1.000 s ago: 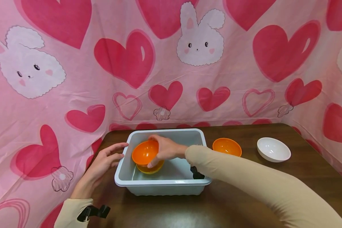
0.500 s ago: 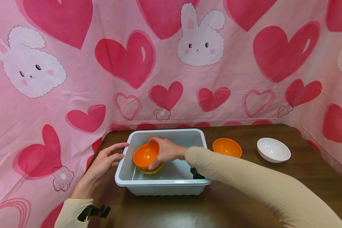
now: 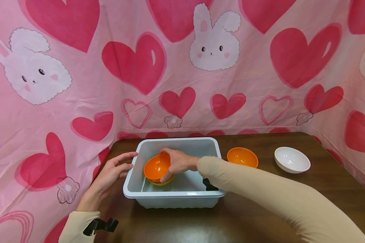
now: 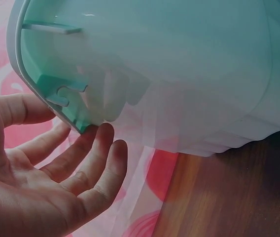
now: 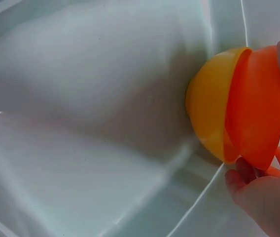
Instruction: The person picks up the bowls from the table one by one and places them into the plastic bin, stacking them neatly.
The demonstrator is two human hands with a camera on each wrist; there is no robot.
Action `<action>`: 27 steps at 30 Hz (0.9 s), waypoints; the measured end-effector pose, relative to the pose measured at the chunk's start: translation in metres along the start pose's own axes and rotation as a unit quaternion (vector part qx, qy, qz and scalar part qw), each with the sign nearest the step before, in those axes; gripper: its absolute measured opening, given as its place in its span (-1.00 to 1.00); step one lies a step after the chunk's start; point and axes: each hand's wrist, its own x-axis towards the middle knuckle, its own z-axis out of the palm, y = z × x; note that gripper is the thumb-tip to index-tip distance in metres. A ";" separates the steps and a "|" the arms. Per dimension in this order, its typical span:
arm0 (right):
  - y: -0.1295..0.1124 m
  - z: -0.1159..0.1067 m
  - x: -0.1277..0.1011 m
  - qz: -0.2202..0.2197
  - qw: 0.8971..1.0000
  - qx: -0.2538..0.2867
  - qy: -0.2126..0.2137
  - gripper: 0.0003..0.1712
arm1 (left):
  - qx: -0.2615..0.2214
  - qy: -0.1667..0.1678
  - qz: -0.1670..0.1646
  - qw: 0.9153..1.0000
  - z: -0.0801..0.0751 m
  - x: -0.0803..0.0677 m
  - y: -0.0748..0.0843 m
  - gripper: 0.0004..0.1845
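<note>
In the head view my right hand (image 3: 179, 161) reaches into the grey tub (image 3: 176, 194) and grips an orange bowl (image 3: 156, 167) by its rim. The thumb and fingers lie on opposite sides of that bowl. Under it sits a yellow bowl (image 5: 211, 94), and the right wrist view shows the orange bowl's lower part nested inside it. My left hand (image 3: 114, 172) is at the tub's left side, fingertips at the rim. In the left wrist view its fingers (image 4: 103, 148) are loosely bent against the tub's translucent outer wall (image 4: 179, 74).
Right of the tub, a second orange bowl (image 3: 242, 157) stands on the dark wooden table (image 3: 261, 202). Further right is a white bowl (image 3: 292, 160). Pink heart-patterned cloth (image 3: 176, 67) hangs behind and on both sides.
My right hand has lowered the orange bowl and shifted it slightly to the right, so it now covers more of the yellow bowl. The left hand stays at the tub rim.
</note>
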 end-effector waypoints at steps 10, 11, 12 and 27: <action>0.004 0.002 0.004 0.012 1.000 0.004 -0.002 0.13 | 0.007 0.004 -0.004 1.000 0.001 -0.001 0.000 -0.44; 0.004 0.002 0.003 0.015 1.000 0.005 -0.002 0.13 | 0.007 0.004 -0.004 1.000 0.001 0.000 0.000 -0.44; 0.004 0.002 0.003 0.019 1.000 0.006 -0.002 0.12 | 0.007 0.003 -0.003 1.000 0.001 0.000 0.000 -0.44; 0.008 0.005 0.005 0.017 1.000 -0.004 -0.008 0.12 | 0.008 0.003 0.000 1.000 0.000 0.000 0.000 -0.45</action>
